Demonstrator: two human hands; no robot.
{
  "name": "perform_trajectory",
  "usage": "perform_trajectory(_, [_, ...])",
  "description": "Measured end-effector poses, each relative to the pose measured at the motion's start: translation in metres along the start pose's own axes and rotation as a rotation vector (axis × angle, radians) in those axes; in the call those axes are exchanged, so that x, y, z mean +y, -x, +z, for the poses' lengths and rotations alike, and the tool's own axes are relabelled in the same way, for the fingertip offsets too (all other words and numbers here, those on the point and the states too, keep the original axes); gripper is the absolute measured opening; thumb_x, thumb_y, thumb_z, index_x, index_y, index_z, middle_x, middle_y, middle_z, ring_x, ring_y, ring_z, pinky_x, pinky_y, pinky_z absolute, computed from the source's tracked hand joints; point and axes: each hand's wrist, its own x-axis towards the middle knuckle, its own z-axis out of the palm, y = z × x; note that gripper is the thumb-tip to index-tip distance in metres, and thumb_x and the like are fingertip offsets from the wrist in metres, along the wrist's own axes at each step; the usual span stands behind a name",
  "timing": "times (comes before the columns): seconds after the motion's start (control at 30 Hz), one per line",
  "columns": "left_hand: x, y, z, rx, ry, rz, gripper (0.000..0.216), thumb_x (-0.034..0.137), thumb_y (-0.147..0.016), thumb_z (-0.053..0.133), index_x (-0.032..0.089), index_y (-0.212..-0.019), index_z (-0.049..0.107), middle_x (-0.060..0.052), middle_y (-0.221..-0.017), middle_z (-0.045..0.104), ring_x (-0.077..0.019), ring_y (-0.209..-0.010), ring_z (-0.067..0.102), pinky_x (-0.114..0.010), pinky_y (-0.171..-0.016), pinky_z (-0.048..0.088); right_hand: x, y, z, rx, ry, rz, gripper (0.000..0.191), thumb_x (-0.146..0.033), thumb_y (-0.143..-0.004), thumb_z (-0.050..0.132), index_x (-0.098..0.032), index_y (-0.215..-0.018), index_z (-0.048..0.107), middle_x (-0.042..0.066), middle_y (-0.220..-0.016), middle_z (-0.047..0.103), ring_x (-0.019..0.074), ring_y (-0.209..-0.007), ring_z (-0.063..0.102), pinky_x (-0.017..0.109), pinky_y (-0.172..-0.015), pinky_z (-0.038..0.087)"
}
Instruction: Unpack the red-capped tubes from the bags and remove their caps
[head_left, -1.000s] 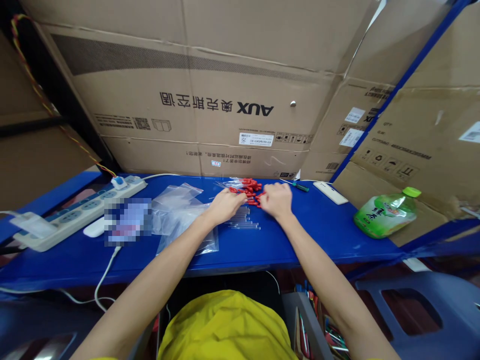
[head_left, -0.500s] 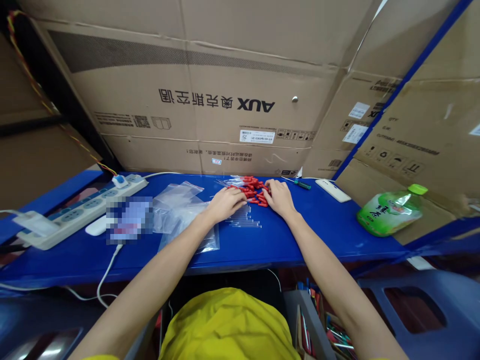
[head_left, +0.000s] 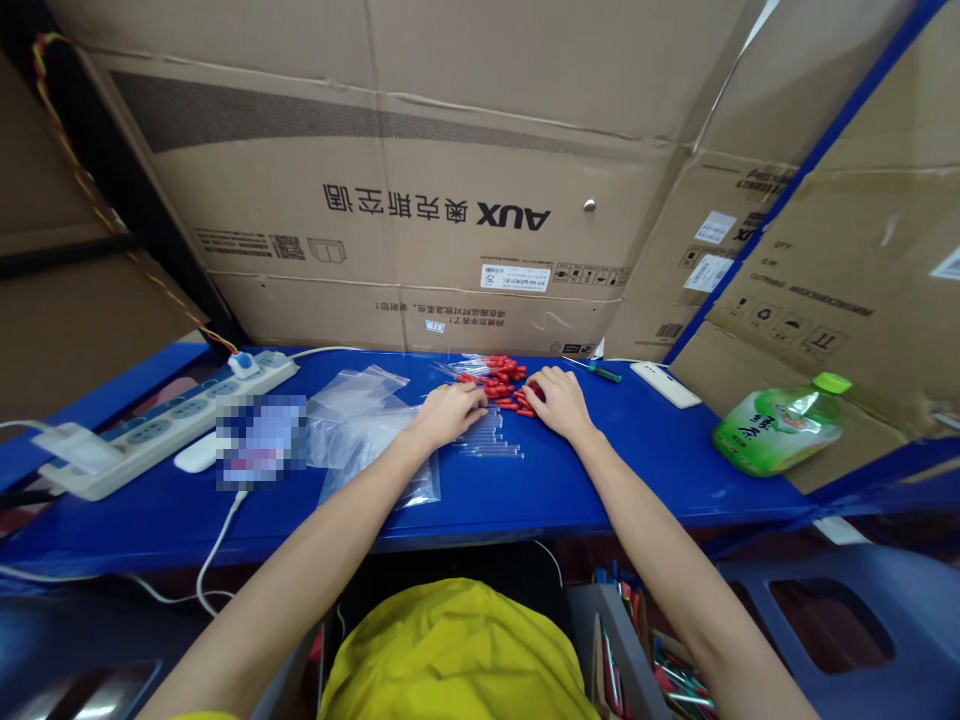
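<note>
On my remote feed: left hand (head_left: 451, 412), right hand (head_left: 561, 402), fingers curled; whether pinching, I can't tell. Red pieces (head_left: 501, 382) heaped between both hands' fingertips; clear rods (head_left: 491, 442) just beside left fingertips.

On desk (head_left: 637, 470): power strip (head_left: 184, 408) left, bags (head_left: 360, 425) left-centre, small parts (head_left: 501, 378) far centre, rods (head_left: 491, 451) apparently just nearer, bottle (head_left: 776, 432) right.
</note>
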Motion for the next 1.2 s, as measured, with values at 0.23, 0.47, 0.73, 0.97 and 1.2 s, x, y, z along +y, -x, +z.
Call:
perform_trajectory(0.23, [0.001,0.0,-0.001,0.0,-0.001,-0.003,0.019,0.035,-0.104,0.056,0.024,-0.106,0.071,-0.005,-0.11,0.075,-0.0208,-0.091,0.071,-0.03,-0.078,0.051,-0.016,-0.004,-0.004,-0.035,0.033,-0.188,0.021,-0.037,-0.105,0.06,-0.021,-0.102,0.072,0.009,-0.108,0.068,0.026,-0.103,0.052,0.04,-0.087,0.033])
perform_trajectory(0.47, [-0.002,0.0,0.002,0.027,0.022,0.026,0.019,0.03,-0.105,0.053,0.024,-0.105,0.071,-0.004,-0.109,0.077,-0.02,-0.093,0.071,-0.028,-0.073,0.049,-0.015,-0.004,0.001,-0.083,0.024,-0.263,0.016,-0.036,-0.099,0.069,-0.021,-0.1,0.073,0.01,-0.114,0.068,0.0267,-0.108,0.052,0.042,-0.09,0.034])
perform_trajectory(0.73, [0.003,0.0,-0.006,0.152,0.034,0.065,0.017,0.029,-0.104,0.054,0.024,-0.111,0.068,-0.007,-0.116,0.073,-0.0238,-0.106,0.067,-0.036,-0.088,0.053,-0.023,-0.005,-0.004,-0.045,0.031,-0.29,0.013,-0.027,-0.102,0.061,-0.019,-0.102,0.071,0.011,-0.114,0.071,0.027,-0.107,0.054,0.042,-0.091,0.036])
perform_trajectory(0.97, [0.008,0.0,-0.008,0.155,-0.006,0.104,0.024,0.033,-0.107,0.05,0.021,-0.122,0.066,-0.011,-0.127,0.069,-0.0268,-0.116,0.06,-0.041,-0.097,0.048,-0.038,-0.007,-0.011,0.01,0.001,-0.334,0.019,-0.024,-0.107,0.051,-0.018,-0.108,0.069,0.01,-0.102,0.074,0.0255,-0.099,0.057,0.04,-0.09,0.037])
perform_trajectory(1.2, [0.01,-0.002,-0.007,0.149,0.0,0.094,0.029,0.033,-0.112,0.038,0.02,-0.111,0.065,-0.009,-0.109,0.076,-0.0237,-0.103,0.067,-0.038,-0.092,0.045,-0.038,-0.005,-0.012,0.062,-0.007,-0.297,0.021,-0.024,-0.105,0.052,-0.019,-0.111,0.071,0.01,-0.103,0.075,0.0255,-0.098,0.057,0.04,-0.09,0.038])
